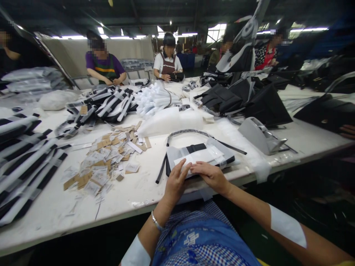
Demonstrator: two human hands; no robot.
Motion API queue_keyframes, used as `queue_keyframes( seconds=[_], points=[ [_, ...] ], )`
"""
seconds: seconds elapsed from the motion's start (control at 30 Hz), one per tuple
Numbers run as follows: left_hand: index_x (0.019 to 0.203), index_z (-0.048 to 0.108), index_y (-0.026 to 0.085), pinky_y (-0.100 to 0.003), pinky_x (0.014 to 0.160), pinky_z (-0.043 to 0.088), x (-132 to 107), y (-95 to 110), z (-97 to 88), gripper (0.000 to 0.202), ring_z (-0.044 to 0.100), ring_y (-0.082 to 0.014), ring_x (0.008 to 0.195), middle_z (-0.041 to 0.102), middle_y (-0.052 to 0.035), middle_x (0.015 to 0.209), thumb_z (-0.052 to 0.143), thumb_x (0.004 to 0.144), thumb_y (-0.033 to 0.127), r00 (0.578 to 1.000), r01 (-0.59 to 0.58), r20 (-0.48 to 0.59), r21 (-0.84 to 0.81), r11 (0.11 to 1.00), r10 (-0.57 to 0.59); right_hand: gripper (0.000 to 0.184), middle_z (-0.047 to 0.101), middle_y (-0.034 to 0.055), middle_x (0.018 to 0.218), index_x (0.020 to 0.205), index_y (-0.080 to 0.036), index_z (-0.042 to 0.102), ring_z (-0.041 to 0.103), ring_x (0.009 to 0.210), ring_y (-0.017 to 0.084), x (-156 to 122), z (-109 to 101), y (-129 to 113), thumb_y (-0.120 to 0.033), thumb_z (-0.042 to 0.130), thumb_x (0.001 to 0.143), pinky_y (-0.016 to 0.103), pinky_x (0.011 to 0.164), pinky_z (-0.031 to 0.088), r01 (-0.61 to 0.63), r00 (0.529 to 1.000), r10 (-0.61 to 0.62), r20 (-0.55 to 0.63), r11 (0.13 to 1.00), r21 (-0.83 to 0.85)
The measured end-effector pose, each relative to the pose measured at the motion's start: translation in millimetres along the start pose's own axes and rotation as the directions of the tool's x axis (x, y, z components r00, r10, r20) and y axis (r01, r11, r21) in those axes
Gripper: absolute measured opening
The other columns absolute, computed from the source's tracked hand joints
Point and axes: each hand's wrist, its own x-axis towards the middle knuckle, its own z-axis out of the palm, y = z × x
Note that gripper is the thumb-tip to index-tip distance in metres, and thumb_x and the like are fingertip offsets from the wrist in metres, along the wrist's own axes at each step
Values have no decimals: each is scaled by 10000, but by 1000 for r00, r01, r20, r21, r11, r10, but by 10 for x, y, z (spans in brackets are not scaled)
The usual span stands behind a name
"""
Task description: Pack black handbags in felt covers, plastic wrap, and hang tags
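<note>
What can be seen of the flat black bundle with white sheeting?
The flat black bundle with white, paper-like sheeting lies by the near edge of the white table. Black shows at its sides and in a patch on top. A grey-wrapped strap arches behind it. The left hand and right hand touch its near side.

Just below centre, a bag (197,148) lies on the table (116,203). Tags (101,173) lie left of it; other bags (223,99) behind, upper right.

Fluorescent tubes (73,37) and a bright window (216,33) glare beneath a dim ceiling (155,13); the worktop (151,166) is softly lit, the outer edges stretched and blurred.
</note>
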Motion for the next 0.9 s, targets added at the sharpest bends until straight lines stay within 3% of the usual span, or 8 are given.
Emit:
queue_keyframes(
  seconds=[0.1, 0.37, 0.47, 0.53, 0.63, 0.7, 0.8, 0.9],
  points=[
    [1465, 391, 178, -442, 1096, 464, 28, -10, -31, 540, 398, -273, 1408, 533, -130, 1434, 562, 955, 221, 997, -69, 35, -10, 998, 70, 321, 733, 62, 1150, 1138, -224, 689, 669, 1114, 173, -81, 29, 3, -82, 464, 959, 425, 1059, 496, 54, 999, -54, 3, 998, -45],
    [1427, 452, 124, -433, 1097, 461, 17, -43, -45, 430, 543, -232, 1294, 598, -116, 1373, 456, 1005, 205, 980, -191, 67, 71, 979, 186, 239, 733, 97, 1128, 1121, -176, 674, 667, 1108, 196, -97, -56, -130, -125, 511, 954, 393, 1026, 516, 160, 986, -150, 79, 978, -137],
    [1399, 488, 117, -424, 1091, 469, 11, -50, -25, 402, 542, -229, 1294, 596, -105, 1378, 448, 1005, 187, 980, -195, 57, 100, 976, 190, 146, 761, 73, 930, 990, -194, 707, 714, 915, 196, 100, -192, -142, -216, 569, 948, 326, 890, 567, 62, 996, -50, 71, 982, -178],
    [1381, 511, 124, -416, 1084, 477, 4, -36, 2, 385, 550, -223, 1285, 602, -91, 1374, 437, 1007, 178, 980, -196, 54, 105, 975, 191, 185, 757, 72, 938, 981, -203, 712, 707, 918, 198, 333, -241, -30, -249, 533, 970, 322, 889, 551, -62, 993, 87, 84, 964, -260],
    [1361, 537, 138, -400, 1079, 483, -7, 27, 34, 370, 566, -209, 1267, 617, -75, 1356, 402, 1018, 171, 981, -192, 41, 119, 974, 189, 262, 699, 101, 1199, 1162, -188, 670, 622, 1158, 224, 757, -191, 276, -255, 497, 976, 363, 1029, 464, -198, 913, 317, 257, 894, -402],
    [1335, 563, 145, -377, 1068, 492, 6, 45, 19, 366, 582, -194, 1247, 641, -66, 1326, 369, 1025, 160, 980, -197, 13, 170, 966, 198, 288, 688, 127, 1218, 1176, -168, 670, 611, 1182, 254, 998, -105, 446, -242, 515, 945, 397, 1039, 452, -196, 855, 374, 360, 874, -444],
    [1270, 615, 192, -317, 1025, 520, 117, -169, -98, 342, 635, -151, 1161, 686, -48, 1253, 368, 1033, 189, 963, -244, -30, 327, 913, 268, 247, 760, 128, 913, 920, -176, 746, 717, 893, 284, 1157, 25, 578, -264, 516, 899, 436, 900, 531, -126, 851, 316, 419, 898, -421],
    [1284, 600, 233, -389, 1022, 517, 332, -706, -424, 314, 632, -189, 1149, 642, -90, 1303, 471, 1010, 317, 949, -297, 59, 488, 821, 308, 359, 762, 110, 808, 782, -230, 756, 729, 798, 300, 1090, 156, 851, -326, 431, 900, 506, 906, 523, -107, 849, 280, 448, 922, -373]
  ],
)
